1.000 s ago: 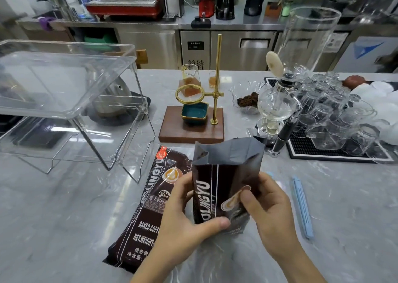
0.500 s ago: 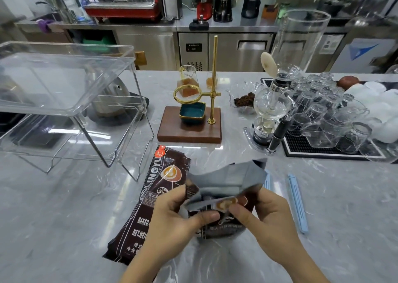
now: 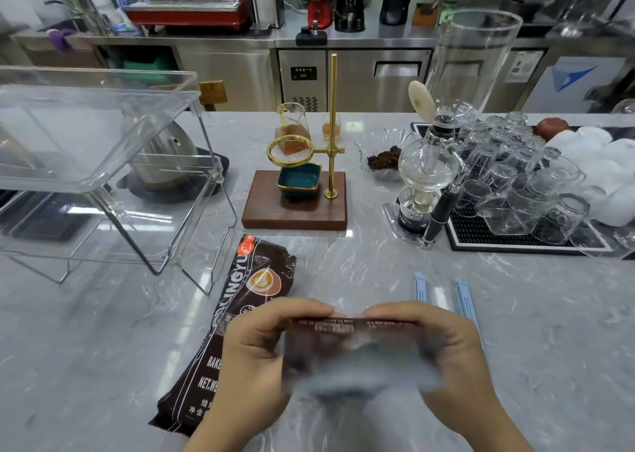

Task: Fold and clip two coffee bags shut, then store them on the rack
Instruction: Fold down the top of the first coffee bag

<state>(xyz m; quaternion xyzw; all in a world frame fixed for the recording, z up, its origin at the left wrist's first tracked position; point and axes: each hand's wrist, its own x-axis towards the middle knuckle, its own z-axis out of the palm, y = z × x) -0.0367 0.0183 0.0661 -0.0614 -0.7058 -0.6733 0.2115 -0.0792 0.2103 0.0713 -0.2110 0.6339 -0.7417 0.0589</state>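
Note:
Both hands hold a dark brown coffee bag [image 3: 354, 348] low in the middle of the view, its top folded over toward me and blurred by motion. My left hand [image 3: 254, 352] grips its left side and my right hand [image 3: 450, 352] its right side. A second brown coffee bag [image 3: 240, 300] lies flat on the grey marble counter, partly under my left hand. Two light blue clips [image 3: 420, 286] [image 3: 464, 300] lie on the counter just beyond my right hand. The clear acrylic rack [image 3: 103, 162] stands at the left.
A wooden stand with a gold pole and ring [image 3: 302, 193] sits behind the bags. A glass siphon brewer [image 3: 426, 183] and a black mat with several upturned glasses [image 3: 522, 190] are at the right. Steel cabinets and coffee machines line the back.
The bag stood upright and open in my hands; its top has since been folded down toward me and both hands now pinch the fold.

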